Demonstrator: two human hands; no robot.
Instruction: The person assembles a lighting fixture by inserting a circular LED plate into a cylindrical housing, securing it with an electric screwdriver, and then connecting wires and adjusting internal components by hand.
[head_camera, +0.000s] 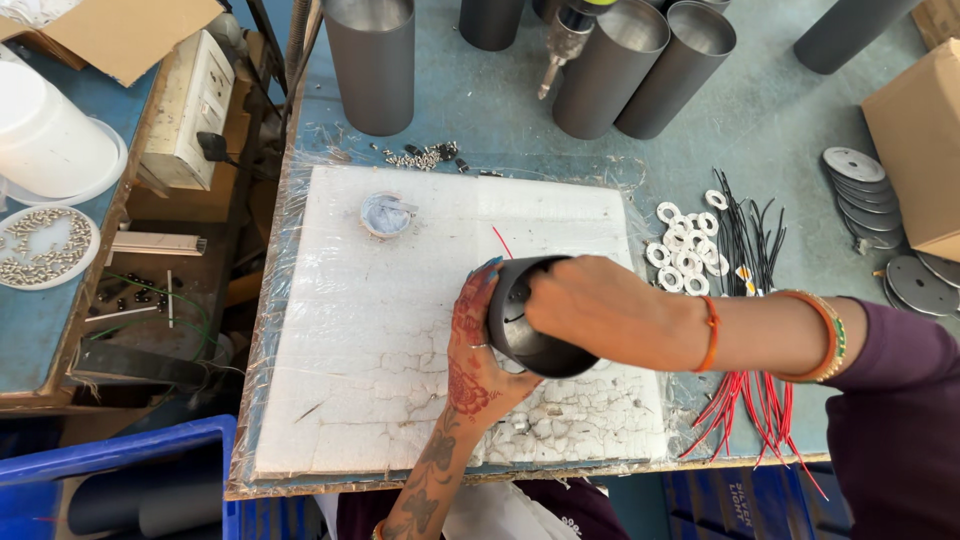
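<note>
- The short dark grey metal cylinder (535, 325) is held by both hands just above the white cracked foam sheet (400, 330), near the sheet's front right part.
- The left hand (478, 352) supports it from the left side and from under, with the fingers curled around the rim; they grasp the cylinder.
- The right hand (590, 305) lies over the top right side of the cylinder. Its fingers bend down into or behind the opening, so I cannot tell if they pinch something or only press.
- A thin red wire (501, 241) comes out behind the cylinder.
- The cylinder seems stiff and rather light, with thin walls and a smooth painted skin that may slip. The best hold, in my judgement, is around the outer wall with the palm, not on the sharp rim.
- Near the right hand lie white plastic rings (685, 245), black and red wires (752, 240) and grey metal discs (860, 190).
- A small round cup with pale paste (385, 214) stands on the foam; tall grey tubes (370, 65) stand behind it.
</note>
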